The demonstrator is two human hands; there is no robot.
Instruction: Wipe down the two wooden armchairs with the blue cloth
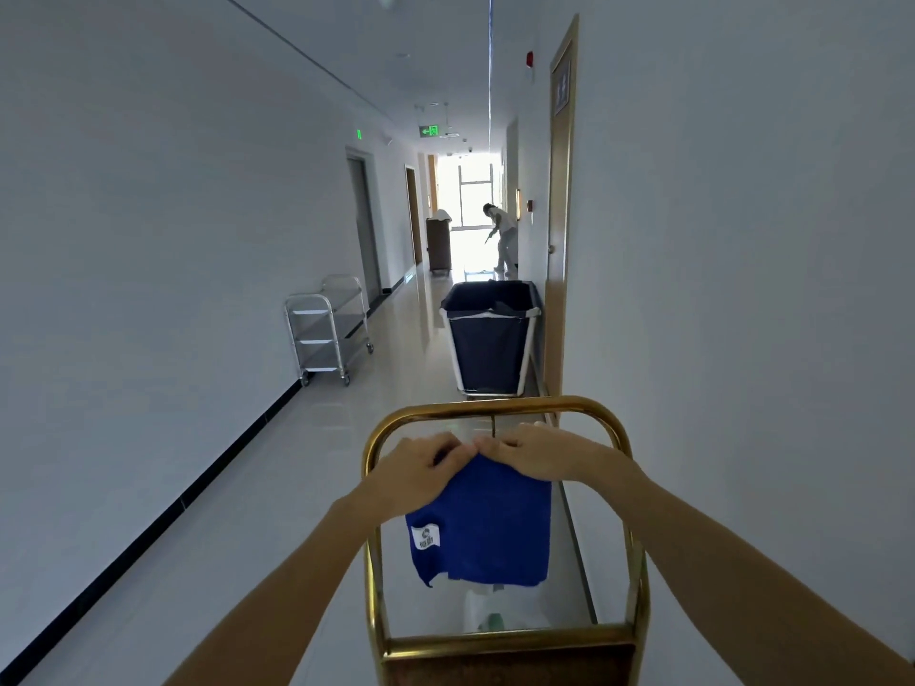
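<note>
A blue cloth (487, 529) with a small white label hangs straight down in front of me in the head view. My left hand (413, 470) and my right hand (537, 455) pinch its top edge side by side, fingertips almost touching. The cloth hangs inside the gold handle frame of a cart (495, 406) just below me. No wooden armchair is in view.
I stand in a long white corridor. A dark blue laundry bin (487, 339) stands ahead by the right wall, next to a wooden door (559, 240). A steel trolley (327, 331) stands by the left wall. Far off, a person (502, 237) bends beside a brown cart (439, 242).
</note>
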